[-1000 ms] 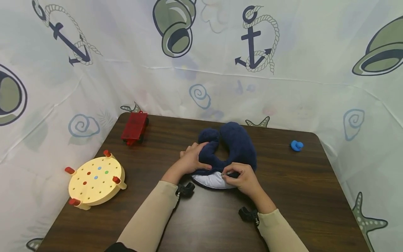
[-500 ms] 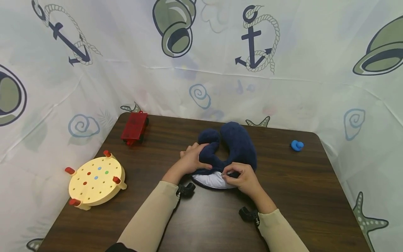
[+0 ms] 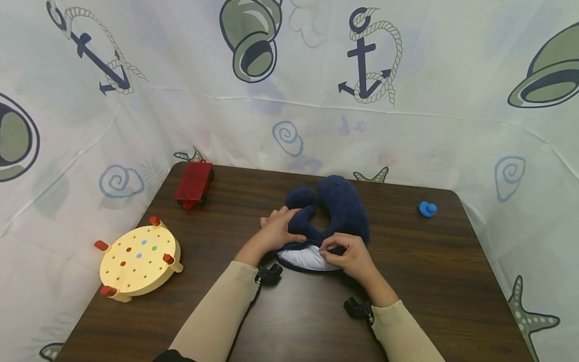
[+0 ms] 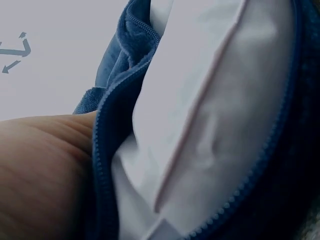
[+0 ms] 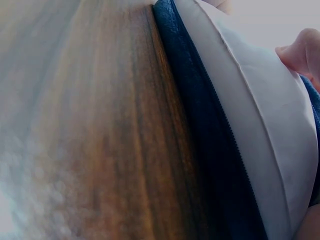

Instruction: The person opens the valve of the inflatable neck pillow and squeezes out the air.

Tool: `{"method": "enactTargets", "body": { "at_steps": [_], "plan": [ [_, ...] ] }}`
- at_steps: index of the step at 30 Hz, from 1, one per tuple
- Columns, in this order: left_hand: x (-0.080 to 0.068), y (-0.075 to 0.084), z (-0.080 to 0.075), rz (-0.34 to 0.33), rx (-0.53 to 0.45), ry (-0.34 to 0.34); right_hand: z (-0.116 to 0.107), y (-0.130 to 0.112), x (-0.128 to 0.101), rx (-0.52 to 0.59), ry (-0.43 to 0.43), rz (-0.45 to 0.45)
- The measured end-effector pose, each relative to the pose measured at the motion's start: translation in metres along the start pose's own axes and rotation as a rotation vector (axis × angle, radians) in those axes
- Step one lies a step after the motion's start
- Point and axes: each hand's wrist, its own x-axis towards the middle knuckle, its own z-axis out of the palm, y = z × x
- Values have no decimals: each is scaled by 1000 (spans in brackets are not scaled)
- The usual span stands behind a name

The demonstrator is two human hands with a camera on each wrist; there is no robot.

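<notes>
- The neck pillow (image 3: 336, 211) is soft, fuzzy and dark blue, bent like a U
- Its cover is unzipped at the near edge, and a smooth white inside (image 3: 304, 257) pokes out
- It lies in the middle of the dark wooden table (image 3: 452, 281)
- The left hand (image 3: 273, 231) wraps around the pillow's left arm
- The right hand (image 3: 348, 256) pinches the cover's edge by the zip, at the near side

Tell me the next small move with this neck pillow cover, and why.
Probably draw the zipper pull on along the seam. The right hand pinches something small at the open edge of the navy cover, most likely the pull, while the left hand grips the cover's arm. The white inner pillow shows through the gap, and zipper teeth lie parted.
</notes>
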Motion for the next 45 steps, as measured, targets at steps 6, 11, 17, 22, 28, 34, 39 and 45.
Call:
{"method": "enactTargets", "body": {
  "at_steps": [6,11,17,22,28,34,39,45],
  "plan": [
    [3,-2,5,9,-19,-9,-1,-1,1,10,-5,27],
    [2,-1,4,3,-10,-7,-1,1,0,21,-6,39],
    [2,0,5,2,1,-11,-1,3,0,41,0,51],
    [3,-1,7,11,-8,-8,0,5,0,34,-1,52],
    [5,0,8,-17,-16,-34,2,5,-1,27,1,46],
    [5,1,8,-29,-6,-37,4,3,-2,25,5,21],
    [4,2,8,-26,-1,-27,3,3,-1,26,-4,30],
    [3,1,7,-20,13,-21,4,4,1,38,-24,63]
  ]
}}
